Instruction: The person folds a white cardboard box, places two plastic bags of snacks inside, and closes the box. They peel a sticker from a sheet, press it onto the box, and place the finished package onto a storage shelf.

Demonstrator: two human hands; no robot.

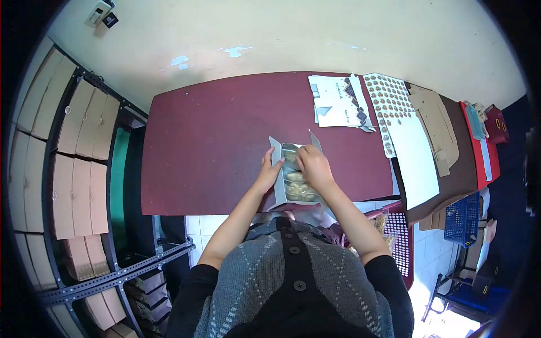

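Observation:
An open white box [279, 188] lies at the front edge of the maroon table, its flaps raised. Inside it are clear packets [301, 191] of pale, lumpy pieces. My left hand [269, 172] grips the box's left wall, thumb over the edge. From the right, my right hand [314, 167] reaches over the opposite wall, its bent fingers closed at the top of a clear packet [290, 155] near the far end. Those fingertips are partly hidden behind the hand.
On the maroon table [214, 141], flat printed cartons [341, 101] lie at the back right, near a sticker sheet [389, 101] and brown cardboard [434, 124]. A red basket [401, 242] with bagged goods stands low by my right arm. Shelves of boxes [73, 191] line the left.

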